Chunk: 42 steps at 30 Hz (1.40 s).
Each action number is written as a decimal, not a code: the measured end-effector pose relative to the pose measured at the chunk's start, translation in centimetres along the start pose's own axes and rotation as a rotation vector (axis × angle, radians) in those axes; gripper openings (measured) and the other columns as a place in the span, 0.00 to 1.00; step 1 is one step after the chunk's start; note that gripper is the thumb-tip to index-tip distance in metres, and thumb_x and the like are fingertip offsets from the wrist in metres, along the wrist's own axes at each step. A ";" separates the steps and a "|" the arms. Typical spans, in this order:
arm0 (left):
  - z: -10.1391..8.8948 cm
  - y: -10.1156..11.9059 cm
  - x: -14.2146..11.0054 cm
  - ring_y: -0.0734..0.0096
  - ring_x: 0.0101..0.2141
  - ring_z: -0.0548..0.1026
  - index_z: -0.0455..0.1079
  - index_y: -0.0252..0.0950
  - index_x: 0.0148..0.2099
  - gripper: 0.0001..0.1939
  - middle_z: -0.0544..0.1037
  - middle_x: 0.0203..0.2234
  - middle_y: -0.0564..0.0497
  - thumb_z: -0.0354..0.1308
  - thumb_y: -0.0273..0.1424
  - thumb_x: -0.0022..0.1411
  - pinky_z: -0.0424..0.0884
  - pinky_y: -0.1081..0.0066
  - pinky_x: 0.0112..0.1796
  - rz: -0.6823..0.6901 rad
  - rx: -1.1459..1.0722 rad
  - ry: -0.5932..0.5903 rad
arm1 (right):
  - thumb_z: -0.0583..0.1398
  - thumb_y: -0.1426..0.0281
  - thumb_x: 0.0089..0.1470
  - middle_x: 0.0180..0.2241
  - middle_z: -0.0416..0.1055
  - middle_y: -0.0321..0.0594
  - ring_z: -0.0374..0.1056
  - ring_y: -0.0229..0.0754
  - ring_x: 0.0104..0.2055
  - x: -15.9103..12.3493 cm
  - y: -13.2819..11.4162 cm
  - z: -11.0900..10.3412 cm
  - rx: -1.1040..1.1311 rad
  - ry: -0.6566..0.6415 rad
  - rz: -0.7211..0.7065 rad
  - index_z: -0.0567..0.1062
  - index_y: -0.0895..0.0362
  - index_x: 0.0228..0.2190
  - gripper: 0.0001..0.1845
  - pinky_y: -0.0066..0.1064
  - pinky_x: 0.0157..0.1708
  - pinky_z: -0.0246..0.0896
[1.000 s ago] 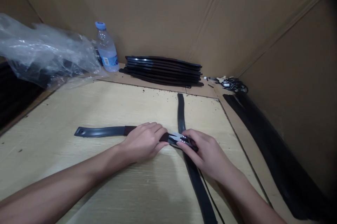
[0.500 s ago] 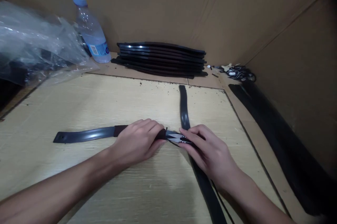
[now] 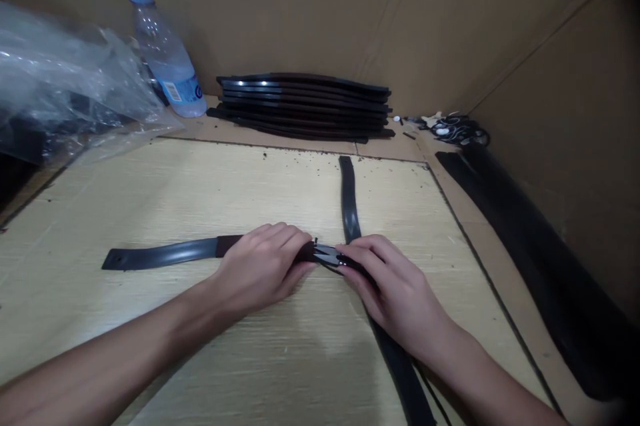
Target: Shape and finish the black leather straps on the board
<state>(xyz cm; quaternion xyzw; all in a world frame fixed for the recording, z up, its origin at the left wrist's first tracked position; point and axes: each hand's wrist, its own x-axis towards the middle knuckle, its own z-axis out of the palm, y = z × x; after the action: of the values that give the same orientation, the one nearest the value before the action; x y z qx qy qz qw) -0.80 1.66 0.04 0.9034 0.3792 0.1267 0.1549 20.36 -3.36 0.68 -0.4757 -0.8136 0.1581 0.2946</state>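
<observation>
My left hand (image 3: 270, 263) is closed around a dark curved strip (image 3: 170, 254), whose shiny end with a small hole points left. A dark brown wrap covers the strip's gripped part. Between finger and thumb, my right hand (image 3: 387, 279) holds small thread snips (image 3: 327, 257). Their metal blades lie against the strip's right end, just beside my left thumb, where a short black tuft sticks up. Most of the snips' body is hidden by my right fingers. A second black strip (image 3: 349, 199) runs front to back on the board, partly under my right hand.
A pale wooden board (image 3: 225, 359) forms the work surface. Behind it lies a stack of dark strips (image 3: 305, 106), with a water bottle (image 3: 167, 59) and a clear plastic bag (image 3: 65, 73) to its left. Cord scraps (image 3: 455, 129) and long black pieces (image 3: 520, 253) lie at the right.
My right hand has moved slightly left with the snips, bringing the blades closer to my left thumb. My left hand stays on the strip. The view has shifted a little.
</observation>
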 end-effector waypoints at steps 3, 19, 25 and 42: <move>-0.1 0.0 0.0 0.63 0.38 0.70 0.65 0.36 0.46 0.16 0.73 0.36 0.47 0.46 0.40 0.63 0.66 0.62 0.40 0.005 -0.004 0.002 | 0.55 0.78 0.55 0.39 0.66 0.45 0.65 0.42 0.41 0.0 0.1 0.0 -0.006 0.043 0.008 0.69 0.58 0.46 0.17 0.35 0.39 0.66; -0.1 0.1 0.1 0.62 0.38 0.70 0.65 0.36 0.46 0.16 0.73 0.36 0.47 0.46 0.40 0.63 0.66 0.62 0.40 -0.020 -0.016 -0.015 | 0.57 0.77 0.54 0.38 0.67 0.43 0.66 0.40 0.40 0.1 -0.6 -0.5 0.183 0.030 0.084 0.72 0.57 0.43 0.14 0.32 0.38 0.65; -0.1 0.1 0.0 0.62 0.38 0.70 0.65 0.36 0.46 0.16 0.73 0.36 0.47 0.46 0.41 0.63 0.66 0.63 0.40 -0.014 -0.020 -0.007 | 0.55 0.75 0.55 0.38 0.67 0.43 0.67 0.42 0.39 0.1 -0.4 -0.3 0.129 -0.007 0.124 0.71 0.55 0.42 0.12 0.34 0.38 0.66; -0.1 0.1 0.0 0.62 0.38 0.70 0.65 0.36 0.46 0.16 0.73 0.36 0.47 0.47 0.40 0.63 0.66 0.62 0.39 -0.015 -0.013 -0.002 | 0.57 0.75 0.54 0.37 0.67 0.43 0.67 0.41 0.39 0.1 -0.5 -0.4 0.112 0.005 0.129 0.72 0.56 0.43 0.13 0.32 0.37 0.66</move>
<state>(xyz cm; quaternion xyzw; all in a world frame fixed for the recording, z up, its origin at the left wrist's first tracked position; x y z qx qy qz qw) -0.75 1.58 0.18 0.8996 0.3852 0.1271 0.1620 20.23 -3.49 1.25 -0.5105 -0.7704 0.2209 0.3117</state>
